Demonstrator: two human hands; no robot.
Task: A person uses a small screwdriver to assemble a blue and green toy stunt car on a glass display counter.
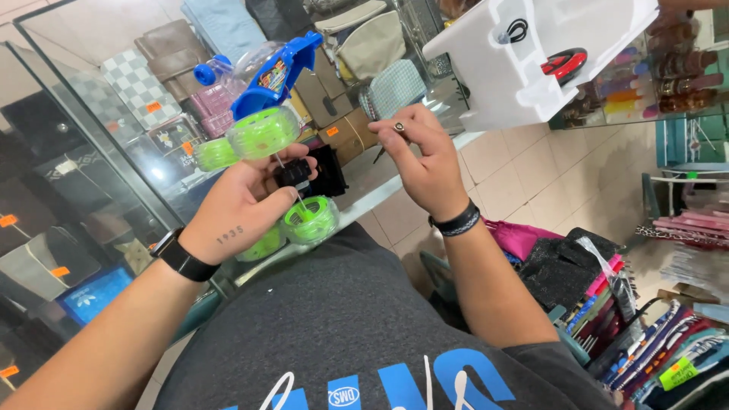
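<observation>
My left hand (239,209) grips the black underside of a blue toy car (277,72) with translucent green wheels (263,130), held upside down and tilted over a glass counter (91,137). One green wheel (311,220) sits just below my fingers. My right hand (425,156) is raised beside the toy, with thumb and forefinger pinched on a tiny dark part (399,127). A black watch is on my left wrist and a black band on my right.
A white foam packing tray (531,61) with a red and black round part (566,62) lies on the counter at upper right. Bags and wallets fill the glass case. Folded cloths and pouches (607,304) are stacked at lower right on the tiled floor side.
</observation>
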